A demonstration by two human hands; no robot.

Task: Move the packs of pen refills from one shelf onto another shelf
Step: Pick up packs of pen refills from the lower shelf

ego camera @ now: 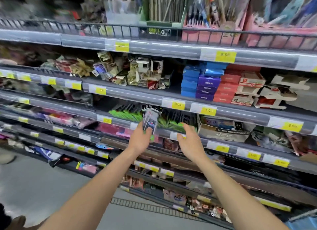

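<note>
Fingers [148,130] of the left hand [141,140] curl round the lower end of a small bunch of clear refill packs [151,119], thumb across the front, holding them upright; the packs' tops rise just past the price rail [173,104] of the shelf above those fingers; how many packs are in the bunch cannot be told through the blur. Fingers of the right hand [190,140] are spread and loosely bent, holding nothing, their tips just in front of the shelf edge [164,133]; whether they touch it is unclear. Just behind and between both sets of fingers, green-backed packs [130,115] lie in rows on that shelf, with more green ones [171,124] right of the held bunch. Right of the right fingers sits an open cardboard box [223,130]. Well above the fingers, on the next shelf up, stand stacks of blue boxes [189,82], purple boxes [208,88] and red boxes [226,89]; yellow price tags [208,110] line the rails.
</note>
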